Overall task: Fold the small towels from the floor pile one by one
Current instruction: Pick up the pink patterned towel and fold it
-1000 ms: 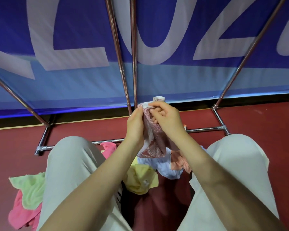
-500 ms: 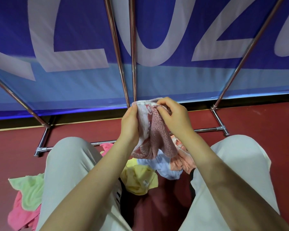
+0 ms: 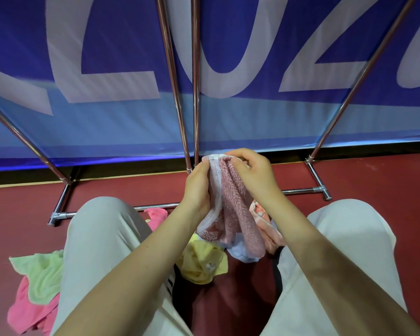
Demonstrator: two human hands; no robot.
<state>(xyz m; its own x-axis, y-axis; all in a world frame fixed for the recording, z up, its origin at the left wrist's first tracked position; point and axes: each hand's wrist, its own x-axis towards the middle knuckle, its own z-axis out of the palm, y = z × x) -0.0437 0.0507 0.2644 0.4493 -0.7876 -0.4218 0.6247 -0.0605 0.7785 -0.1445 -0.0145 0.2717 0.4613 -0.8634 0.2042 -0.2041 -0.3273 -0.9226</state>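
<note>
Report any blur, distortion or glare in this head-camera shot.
Head view: wide-angle lens splays the metal poles outward; banner lettering is soft and streaked; hands and pink towel are fairly sharp; bright glints on the poles, even light elsewhere.

I read this as event hall or sports venue, not home; big blue banner [image 3: 228, 57] with huge white letters on metal stand [image 3: 175, 93]; red floor [image 3: 374, 180] beneath.

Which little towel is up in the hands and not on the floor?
The dusty pink towel with the white edge; both hands pinch its top. The others lie on the floor.
</note>
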